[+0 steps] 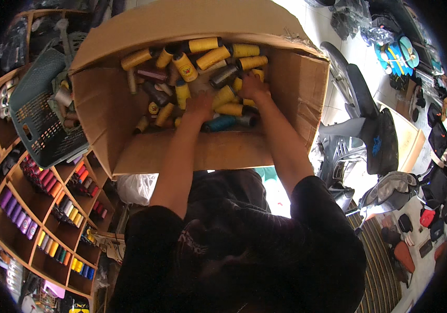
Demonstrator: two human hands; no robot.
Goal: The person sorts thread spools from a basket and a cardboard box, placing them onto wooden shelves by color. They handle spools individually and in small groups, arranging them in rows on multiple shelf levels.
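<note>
An open cardboard box (307, 94) stands in front of me with many thread spools lying loose in it, mostly yellow. Both of my arms reach into it over its near side. My left hand (201, 106) is among the spools with its fingers stretched forward, beside an upright yellow spool (183, 94) and a teal spool (220, 123). Farther right, my right hand (255, 87) curls its fingers around a yellow thread spool (237, 84); its fingertips are partly hidden. A dark spool (224, 76) lies between the hands, and another yellow spool (185, 67) shows a round label.
Left of the box, a dark green plastic basket (40, 104) holds more spools. Wooden shelving (51, 224) with rows of coloured spools curves along the left. A black office chair (364, 109) stands close on the right. A white plastic bag (136, 188) sits below the box.
</note>
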